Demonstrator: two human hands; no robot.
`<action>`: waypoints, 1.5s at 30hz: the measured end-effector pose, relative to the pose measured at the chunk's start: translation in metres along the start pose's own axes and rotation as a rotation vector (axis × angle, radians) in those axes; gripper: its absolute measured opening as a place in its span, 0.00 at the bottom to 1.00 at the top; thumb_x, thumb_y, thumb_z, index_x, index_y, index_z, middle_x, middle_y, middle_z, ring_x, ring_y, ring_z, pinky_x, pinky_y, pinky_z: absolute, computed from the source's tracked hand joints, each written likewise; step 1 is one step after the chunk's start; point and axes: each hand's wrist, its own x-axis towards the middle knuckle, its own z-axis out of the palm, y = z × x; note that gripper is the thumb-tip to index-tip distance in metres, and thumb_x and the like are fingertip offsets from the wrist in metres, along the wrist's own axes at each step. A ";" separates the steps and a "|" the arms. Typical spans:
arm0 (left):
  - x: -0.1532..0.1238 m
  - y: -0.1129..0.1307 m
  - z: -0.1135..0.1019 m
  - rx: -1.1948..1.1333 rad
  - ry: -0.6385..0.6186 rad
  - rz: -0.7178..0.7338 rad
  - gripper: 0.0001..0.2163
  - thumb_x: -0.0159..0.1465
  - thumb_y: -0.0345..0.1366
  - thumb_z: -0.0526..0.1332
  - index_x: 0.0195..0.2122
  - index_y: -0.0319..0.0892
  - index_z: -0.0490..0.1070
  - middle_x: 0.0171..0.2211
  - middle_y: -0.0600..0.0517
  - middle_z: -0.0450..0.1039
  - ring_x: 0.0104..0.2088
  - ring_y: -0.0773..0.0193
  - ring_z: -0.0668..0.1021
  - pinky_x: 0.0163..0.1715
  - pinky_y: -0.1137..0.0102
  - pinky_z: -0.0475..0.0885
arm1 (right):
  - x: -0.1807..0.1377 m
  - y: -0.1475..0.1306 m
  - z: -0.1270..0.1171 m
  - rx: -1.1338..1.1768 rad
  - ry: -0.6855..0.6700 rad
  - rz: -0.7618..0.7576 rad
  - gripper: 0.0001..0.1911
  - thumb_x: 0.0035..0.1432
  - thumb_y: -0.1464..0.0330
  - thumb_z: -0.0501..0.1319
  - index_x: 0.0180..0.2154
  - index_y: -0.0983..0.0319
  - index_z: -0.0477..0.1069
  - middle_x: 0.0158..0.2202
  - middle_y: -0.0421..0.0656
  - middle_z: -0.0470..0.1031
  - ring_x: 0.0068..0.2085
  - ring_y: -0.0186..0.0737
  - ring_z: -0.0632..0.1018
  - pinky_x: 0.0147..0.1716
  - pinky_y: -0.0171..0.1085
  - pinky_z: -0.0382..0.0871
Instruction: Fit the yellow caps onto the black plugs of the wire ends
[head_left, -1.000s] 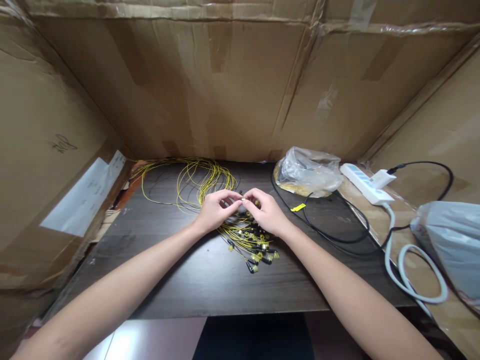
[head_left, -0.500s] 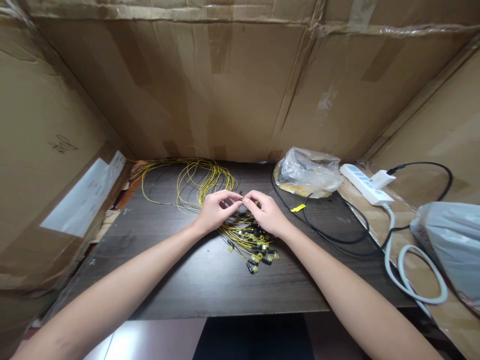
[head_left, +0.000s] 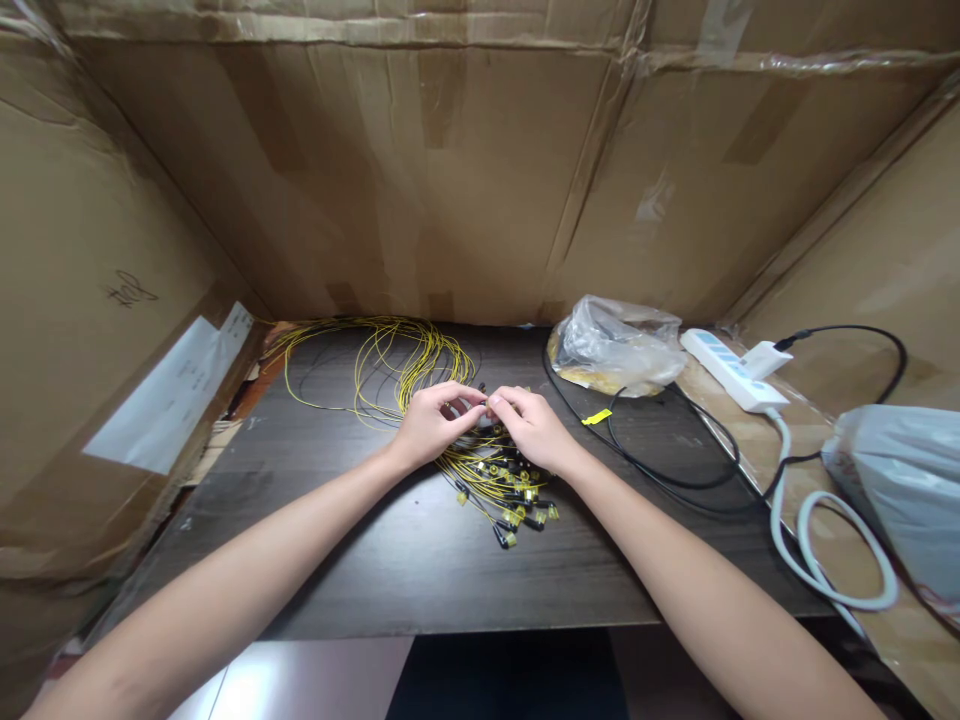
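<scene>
My left hand (head_left: 437,424) and my right hand (head_left: 529,428) meet fingertip to fingertip over the middle of the dark table. Both are closed in a pinch on a small wire connector, mostly hidden by the fingers. Beneath and in front of them lies a pile of black connectors with clear yellow caps (head_left: 517,505), on the ends of thin yellow wires. From the pile the wires pass under my left hand to a loose coil of yellow and black wire (head_left: 427,365) at the back left.
A clear plastic bag (head_left: 619,345) lies at the back right, beside a black cable (head_left: 675,480) with a yellow tag (head_left: 597,417). Further right are a white power strip (head_left: 731,370) and a pale plastic bag (head_left: 900,490). Cardboard walls (head_left: 465,180) surround the dark table (head_left: 360,590).
My right hand has shifted very slightly down and its fingertips have moved a little at the pinch. The left hand, the pile and the coil look the same.
</scene>
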 end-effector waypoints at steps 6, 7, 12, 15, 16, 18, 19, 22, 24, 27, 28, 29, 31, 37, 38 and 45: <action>0.000 -0.002 0.001 0.008 0.015 -0.009 0.07 0.63 0.38 0.66 0.38 0.40 0.80 0.34 0.50 0.81 0.29 0.67 0.79 0.27 0.75 0.74 | -0.001 -0.003 0.000 0.020 0.068 -0.002 0.08 0.66 0.65 0.57 0.35 0.60 0.71 0.34 0.42 0.76 0.36 0.40 0.74 0.38 0.38 0.65; 0.000 -0.002 0.000 0.003 0.021 -0.012 0.07 0.63 0.38 0.66 0.38 0.40 0.80 0.34 0.49 0.81 0.29 0.67 0.79 0.27 0.75 0.74 | -0.001 -0.003 0.000 0.028 0.075 -0.005 0.06 0.65 0.65 0.59 0.35 0.60 0.71 0.35 0.42 0.76 0.37 0.40 0.74 0.38 0.37 0.65; 0.000 0.000 0.000 -0.020 0.015 -0.009 0.07 0.63 0.38 0.66 0.38 0.40 0.81 0.34 0.48 0.81 0.28 0.67 0.78 0.26 0.75 0.73 | 0.000 -0.003 0.001 -0.020 0.027 -0.012 0.12 0.68 0.66 0.54 0.31 0.60 0.70 0.31 0.41 0.75 0.36 0.40 0.73 0.39 0.39 0.64; -0.001 0.002 0.000 -0.009 0.006 0.000 0.07 0.63 0.37 0.66 0.38 0.40 0.80 0.33 0.49 0.81 0.27 0.68 0.78 0.26 0.76 0.73 | 0.000 -0.001 0.001 -0.056 0.006 -0.001 0.17 0.70 0.65 0.52 0.29 0.60 0.70 0.30 0.42 0.75 0.36 0.41 0.73 0.39 0.40 0.63; -0.001 0.002 0.000 -0.004 0.009 -0.002 0.07 0.63 0.37 0.66 0.37 0.40 0.80 0.33 0.49 0.81 0.26 0.68 0.77 0.26 0.75 0.73 | 0.000 -0.001 0.001 -0.053 0.016 0.001 0.15 0.70 0.65 0.52 0.30 0.60 0.70 0.32 0.42 0.76 0.37 0.41 0.73 0.40 0.40 0.63; 0.000 0.002 0.000 -0.001 0.019 -0.012 0.07 0.63 0.37 0.66 0.37 0.39 0.80 0.33 0.49 0.81 0.26 0.68 0.77 0.26 0.75 0.73 | 0.000 -0.001 0.001 -0.035 0.051 -0.001 0.10 0.68 0.65 0.56 0.34 0.60 0.71 0.34 0.42 0.76 0.38 0.41 0.74 0.40 0.39 0.64; 0.000 0.002 0.000 -0.005 0.023 -0.018 0.07 0.63 0.38 0.66 0.37 0.39 0.80 0.33 0.49 0.81 0.26 0.68 0.78 0.26 0.75 0.73 | -0.001 -0.002 0.001 -0.023 0.068 -0.005 0.08 0.66 0.65 0.57 0.35 0.60 0.71 0.35 0.42 0.76 0.38 0.41 0.74 0.39 0.39 0.65; 0.000 0.000 0.000 -0.018 0.025 -0.024 0.08 0.63 0.39 0.66 0.37 0.39 0.80 0.34 0.48 0.81 0.27 0.67 0.78 0.26 0.74 0.73 | -0.001 -0.002 0.001 -0.009 0.072 -0.018 0.06 0.66 0.66 0.58 0.35 0.60 0.71 0.34 0.42 0.75 0.37 0.40 0.74 0.38 0.38 0.65; 0.000 0.000 -0.001 -0.014 0.014 -0.013 0.08 0.63 0.39 0.66 0.37 0.40 0.81 0.34 0.48 0.81 0.27 0.67 0.78 0.26 0.74 0.73 | -0.001 -0.001 0.001 -0.020 0.046 -0.016 0.11 0.68 0.66 0.55 0.32 0.60 0.70 0.32 0.42 0.75 0.36 0.40 0.74 0.38 0.38 0.64; 0.000 0.000 0.000 -0.001 0.003 0.003 0.07 0.63 0.37 0.66 0.37 0.40 0.80 0.34 0.49 0.81 0.26 0.68 0.77 0.26 0.75 0.73 | 0.000 -0.001 0.001 -0.050 0.008 0.002 0.18 0.70 0.65 0.50 0.28 0.60 0.67 0.29 0.41 0.74 0.35 0.41 0.73 0.38 0.39 0.62; 0.000 0.000 0.000 0.001 0.005 0.002 0.07 0.63 0.37 0.66 0.36 0.40 0.80 0.34 0.49 0.81 0.26 0.68 0.77 0.26 0.75 0.74 | 0.000 -0.001 0.001 -0.056 0.012 0.008 0.18 0.70 0.65 0.50 0.28 0.60 0.68 0.29 0.41 0.74 0.35 0.41 0.73 0.38 0.39 0.62; 0.000 0.000 0.000 0.001 0.010 -0.002 0.07 0.63 0.37 0.66 0.36 0.40 0.80 0.34 0.49 0.81 0.26 0.68 0.77 0.26 0.75 0.74 | 0.000 -0.001 0.001 -0.055 0.024 0.010 0.16 0.70 0.65 0.51 0.30 0.60 0.69 0.30 0.42 0.74 0.36 0.41 0.73 0.38 0.39 0.62; 0.000 0.000 0.001 0.001 0.024 -0.017 0.07 0.63 0.37 0.66 0.36 0.39 0.80 0.34 0.49 0.81 0.27 0.68 0.78 0.27 0.75 0.74 | -0.001 -0.002 0.000 -0.037 0.060 0.004 0.10 0.67 0.65 0.55 0.34 0.60 0.71 0.34 0.42 0.75 0.37 0.41 0.73 0.39 0.39 0.63; 0.000 0.000 0.000 -0.004 0.023 -0.014 0.07 0.63 0.38 0.66 0.37 0.40 0.81 0.34 0.49 0.82 0.27 0.68 0.78 0.27 0.75 0.74 | -0.001 -0.003 0.000 -0.004 0.035 0.010 0.09 0.67 0.66 0.56 0.34 0.60 0.70 0.33 0.42 0.75 0.36 0.40 0.73 0.38 0.38 0.64; 0.000 0.000 0.000 -0.004 0.016 -0.005 0.07 0.63 0.38 0.66 0.37 0.40 0.81 0.34 0.49 0.81 0.27 0.68 0.78 0.27 0.75 0.73 | -0.001 -0.002 0.000 -0.016 0.019 0.012 0.12 0.68 0.66 0.54 0.32 0.60 0.69 0.31 0.41 0.75 0.36 0.40 0.73 0.38 0.38 0.63; 0.000 0.000 0.001 -0.001 0.022 -0.001 0.06 0.63 0.36 0.66 0.37 0.39 0.79 0.33 0.50 0.81 0.26 0.69 0.77 0.26 0.76 0.73 | -0.001 -0.003 -0.001 -0.053 0.051 0.001 0.08 0.67 0.66 0.57 0.34 0.60 0.70 0.34 0.42 0.76 0.38 0.41 0.73 0.40 0.39 0.63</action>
